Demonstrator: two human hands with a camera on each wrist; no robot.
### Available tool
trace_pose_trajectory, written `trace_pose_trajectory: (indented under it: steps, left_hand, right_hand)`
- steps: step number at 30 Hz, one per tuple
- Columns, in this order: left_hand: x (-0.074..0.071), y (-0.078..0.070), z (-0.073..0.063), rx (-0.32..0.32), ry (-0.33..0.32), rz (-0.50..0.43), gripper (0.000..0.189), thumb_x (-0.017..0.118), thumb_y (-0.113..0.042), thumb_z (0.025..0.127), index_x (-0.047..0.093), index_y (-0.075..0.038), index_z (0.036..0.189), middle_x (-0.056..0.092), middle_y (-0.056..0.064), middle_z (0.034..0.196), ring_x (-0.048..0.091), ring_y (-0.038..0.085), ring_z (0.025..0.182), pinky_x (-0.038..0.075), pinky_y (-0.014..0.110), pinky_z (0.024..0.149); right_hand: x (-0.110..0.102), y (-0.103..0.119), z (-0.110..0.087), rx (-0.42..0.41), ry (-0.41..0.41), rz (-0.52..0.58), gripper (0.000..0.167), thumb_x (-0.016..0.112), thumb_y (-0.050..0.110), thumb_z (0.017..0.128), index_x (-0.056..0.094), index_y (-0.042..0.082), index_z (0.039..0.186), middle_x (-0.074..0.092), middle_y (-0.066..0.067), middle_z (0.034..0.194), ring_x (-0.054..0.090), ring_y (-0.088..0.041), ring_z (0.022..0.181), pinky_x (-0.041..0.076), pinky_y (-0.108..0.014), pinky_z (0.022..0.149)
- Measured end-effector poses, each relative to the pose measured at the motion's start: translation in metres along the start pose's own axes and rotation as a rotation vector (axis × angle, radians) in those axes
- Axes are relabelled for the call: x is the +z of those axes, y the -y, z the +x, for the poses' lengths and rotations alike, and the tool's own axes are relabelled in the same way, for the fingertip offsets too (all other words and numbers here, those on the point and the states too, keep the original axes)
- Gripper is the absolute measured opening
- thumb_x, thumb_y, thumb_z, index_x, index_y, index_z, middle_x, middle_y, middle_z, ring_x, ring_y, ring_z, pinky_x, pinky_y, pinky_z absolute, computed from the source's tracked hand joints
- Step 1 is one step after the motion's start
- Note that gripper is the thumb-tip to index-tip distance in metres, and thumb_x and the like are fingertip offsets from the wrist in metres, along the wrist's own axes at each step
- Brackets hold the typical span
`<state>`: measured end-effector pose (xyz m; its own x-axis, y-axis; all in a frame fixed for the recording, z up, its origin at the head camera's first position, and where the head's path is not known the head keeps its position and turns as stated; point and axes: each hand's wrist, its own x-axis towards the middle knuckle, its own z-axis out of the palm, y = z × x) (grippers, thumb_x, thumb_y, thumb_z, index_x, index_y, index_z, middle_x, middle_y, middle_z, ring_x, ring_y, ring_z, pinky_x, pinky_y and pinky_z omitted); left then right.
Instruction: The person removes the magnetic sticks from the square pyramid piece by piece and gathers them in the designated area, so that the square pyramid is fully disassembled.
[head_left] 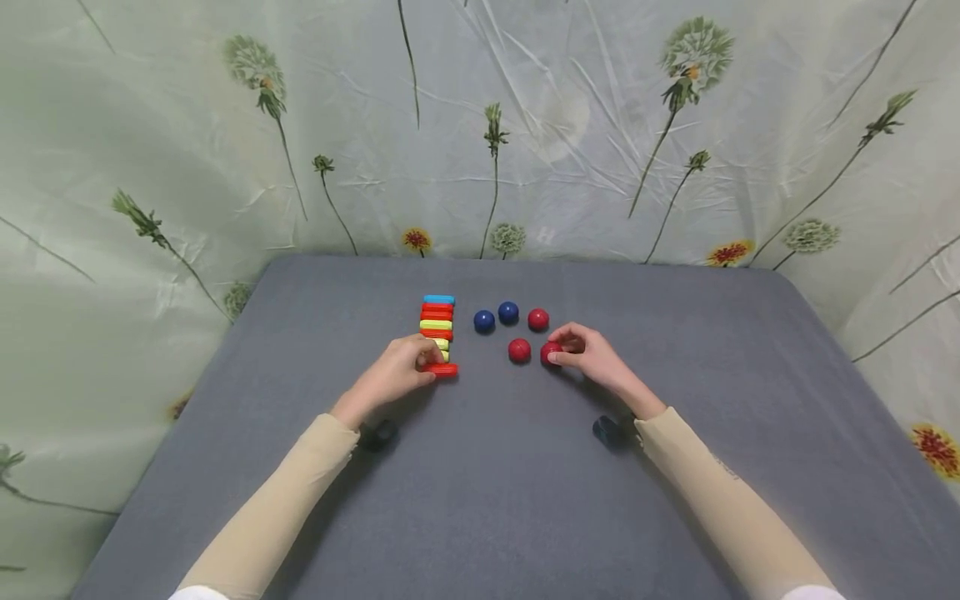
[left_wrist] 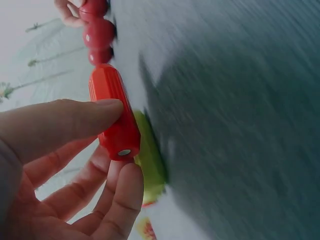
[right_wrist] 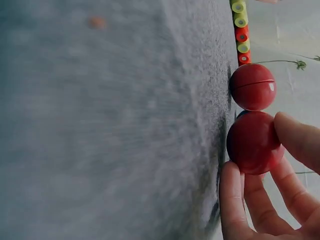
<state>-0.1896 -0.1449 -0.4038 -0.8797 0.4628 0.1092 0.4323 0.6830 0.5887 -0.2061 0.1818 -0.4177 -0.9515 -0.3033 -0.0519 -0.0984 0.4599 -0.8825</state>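
Observation:
My left hand [head_left: 399, 365] pinches a red ridged stick [head_left: 446, 370] between thumb and fingers; a round silvery spot shows on its end in the left wrist view. It lies at the near end of a column of similar sticks, with a yellow-green stick [left_wrist: 150, 157] just beside it. On the right, my right hand [head_left: 592, 357] holds a glossy red ball [right_wrist: 254, 145] by thumb and fingertips, at table level. Another red ball [head_left: 519, 350] sits just left of it, and a third red ball [head_left: 537, 319] farther back.
Beyond the held stick, the column has red, yellow and one blue stick [head_left: 438, 299] at its far end. Two blue balls [head_left: 484, 322] stand between column and red balls. A grey cloth-covered table [head_left: 480, 500] meets a flowered curtain [head_left: 450, 167]. Dark devices [head_left: 609, 432] hang under both wrists.

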Motion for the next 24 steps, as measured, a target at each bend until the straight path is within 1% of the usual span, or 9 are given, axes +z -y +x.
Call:
trace_pose_trajectory:
  steps: [4, 9, 12, 15, 21, 24]
  left_hand:
    - [-0.003, 0.008, -0.003, -0.013, -0.023, 0.012, 0.016, 0.072, 0.007, 0.075, 0.067, -0.002, 0.088, 0.057, 0.005, 0.081, 0.052, 0.021, 0.075, 0.046, 0.032, 0.067]
    - [-0.001, 0.014, -0.002, -0.045, -0.027, 0.031, 0.016, 0.072, 0.006, 0.076, 0.067, -0.002, 0.089, 0.056, 0.006, 0.084, 0.053, 0.022, 0.078, 0.048, 0.035, 0.07]
    - [0.001, 0.014, -0.002, -0.057, -0.045, 0.043, 0.017, 0.072, 0.005, 0.076, 0.066, -0.004, 0.09, 0.055, 0.005, 0.084, 0.054, 0.022, 0.079, 0.048, 0.035, 0.071]
    - [0.001, 0.014, -0.003, -0.055, -0.064, 0.046, 0.018, 0.072, 0.006, 0.075, 0.065, -0.005, 0.089, 0.054, 0.004, 0.083, 0.054, 0.021, 0.079, 0.048, 0.035, 0.07]
    - [-0.004, 0.011, -0.004, -0.052, -0.073, 0.05, 0.021, 0.074, 0.005, 0.076, 0.065, -0.007, 0.091, 0.053, 0.004, 0.085, 0.053, 0.021, 0.08, 0.048, 0.035, 0.07]
    - [-0.007, 0.009, -0.003, -0.035, -0.114, 0.051, 0.021, 0.075, 0.001, 0.077, 0.065, -0.005, 0.094, 0.055, 0.006, 0.088, 0.054, 0.024, 0.082, 0.047, 0.038, 0.072]
  right_hand:
    - [0.001, 0.001, 0.007, 0.013, -0.033, -0.029, 0.029, 0.069, 0.012, 0.088, 0.06, 0.0, 0.113, 0.062, -0.014, 0.104, 0.058, -0.027, 0.095, 0.043, -0.034, 0.081]
    - [0.003, 0.003, 0.01, 0.029, -0.051, -0.029, 0.031, 0.069, 0.012, 0.088, 0.059, 0.0, 0.115, 0.06, -0.016, 0.108, 0.057, -0.03, 0.099, 0.044, -0.039, 0.085]
    - [0.004, 0.004, 0.01, 0.029, -0.052, -0.022, 0.032, 0.068, 0.012, 0.089, 0.058, -0.001, 0.116, 0.059, -0.018, 0.112, 0.057, -0.032, 0.102, 0.044, -0.041, 0.088]
    - [0.004, 0.005, 0.01, 0.026, -0.052, -0.013, 0.032, 0.068, 0.012, 0.089, 0.058, -0.001, 0.117, 0.058, -0.018, 0.114, 0.057, -0.033, 0.104, 0.044, -0.044, 0.09]
    - [0.002, 0.003, 0.007, -0.003, -0.054, 0.023, 0.034, 0.067, 0.01, 0.089, 0.056, -0.003, 0.119, 0.057, -0.021, 0.117, 0.056, -0.035, 0.108, 0.043, -0.047, 0.093]
    - [-0.001, 0.002, 0.004, -0.015, -0.069, 0.044, 0.035, 0.066, 0.009, 0.09, 0.055, -0.004, 0.121, 0.057, -0.022, 0.119, 0.057, -0.035, 0.109, 0.044, -0.046, 0.093]
